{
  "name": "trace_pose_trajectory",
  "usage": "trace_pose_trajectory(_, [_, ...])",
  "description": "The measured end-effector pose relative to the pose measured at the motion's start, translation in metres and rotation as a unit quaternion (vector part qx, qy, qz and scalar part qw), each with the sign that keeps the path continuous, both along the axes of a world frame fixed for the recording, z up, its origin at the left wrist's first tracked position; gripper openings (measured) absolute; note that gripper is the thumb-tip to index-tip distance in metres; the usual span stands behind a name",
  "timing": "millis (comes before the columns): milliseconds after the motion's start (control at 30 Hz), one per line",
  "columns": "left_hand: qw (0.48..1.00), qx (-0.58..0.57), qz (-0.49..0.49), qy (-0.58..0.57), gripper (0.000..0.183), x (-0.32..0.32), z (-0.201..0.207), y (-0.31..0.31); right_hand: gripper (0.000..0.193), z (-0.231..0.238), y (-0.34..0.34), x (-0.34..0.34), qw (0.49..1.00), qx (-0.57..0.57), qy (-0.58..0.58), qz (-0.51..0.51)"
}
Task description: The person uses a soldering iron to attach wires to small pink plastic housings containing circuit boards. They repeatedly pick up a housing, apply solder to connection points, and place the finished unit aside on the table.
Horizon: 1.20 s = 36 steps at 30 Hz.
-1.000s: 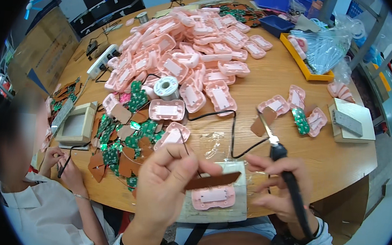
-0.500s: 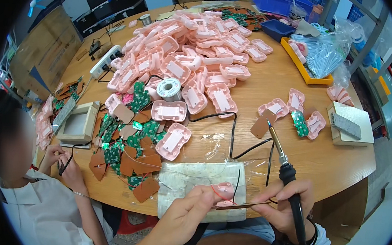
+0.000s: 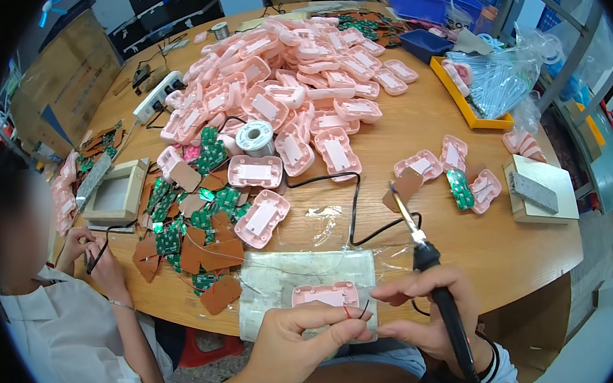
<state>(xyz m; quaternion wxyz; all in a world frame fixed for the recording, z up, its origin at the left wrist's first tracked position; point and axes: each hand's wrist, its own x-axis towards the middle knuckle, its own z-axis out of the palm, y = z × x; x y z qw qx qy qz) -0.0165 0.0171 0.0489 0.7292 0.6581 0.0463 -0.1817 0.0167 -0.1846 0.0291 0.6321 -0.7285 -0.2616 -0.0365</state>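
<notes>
My left hand [image 3: 293, 347] is closed in a pinch over the near edge of a pale work mat [image 3: 264, 279]. The short ends of a red wire [image 3: 347, 312] and a black wire [image 3: 364, 310] stick up from its fingertips; whatever else lies in the grip is hidden. In my right hand [image 3: 472, 297] rests a soldering iron [image 3: 457, 332], its black handle across the palm and its metal tip aimed up and away. The thumb and forefinger of that hand are spread apart, close to the left fingertips. On the mat just beyond lies a pink plastic shell [image 3: 327, 292].
Left of the mat lie green circuit boards [image 3: 225, 199] and brown board pieces [image 3: 221, 295], with a solder spool [image 3: 255, 137] behind. A large heap of pink shells [image 3: 288, 73] fills the far middle. A black cord [image 3: 354, 210] crosses the table. A co-worker's hands [image 3: 107, 265] are at left.
The thin brown board held edge-on between both hands is no longer visible there. My right fingers have parted, and the left fingertips now pinch by the wires. The view has shifted slightly.
</notes>
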Motion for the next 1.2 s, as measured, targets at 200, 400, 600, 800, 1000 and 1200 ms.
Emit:
trace_pose_trajectory(200, [0.994, 0.058, -0.022, -0.085, 0.018, -0.004, -0.003, -0.01, 0.047, 0.007, 0.011, 0.005, 0.999, -0.01, -0.035, 0.029])
trace_pose_trajectory(400, [0.998, -0.045, 0.043, 0.013, 0.018, -0.004, -0.003, -0.008, 0.044, 0.003, 0.01, 0.003, 0.982, 0.138, 0.123, -0.036])
trace_pose_trajectory(600, [0.999, -0.018, 0.027, 0.012, 0.016, -0.002, -0.002, -0.009, 0.045, -0.002, 0.008, 0.001, 0.996, 0.054, 0.065, -0.005])
trace_pose_trajectory(800, [0.904, 0.31, -0.014, -0.294, 0.011, -0.003, -0.007, -0.009, 0.04, -0.007, 0.007, 0.0, 1.0, -0.003, 0.02, -0.014])
trace_pose_trajectory(1000, [0.907, 0.314, 0.07, -0.272, 0.01, -0.006, -0.01, -0.014, 0.038, -0.004, 0.01, 0.003, 0.999, 0.01, -0.05, -0.017])
trace_pose_trajectory(1200, [0.745, 0.616, 0.037, -0.255, 0.009, -0.011, 0.017, 0.017, 0.049, -0.007, -0.032, -0.006, 0.999, 0.01, -0.014, -0.047])
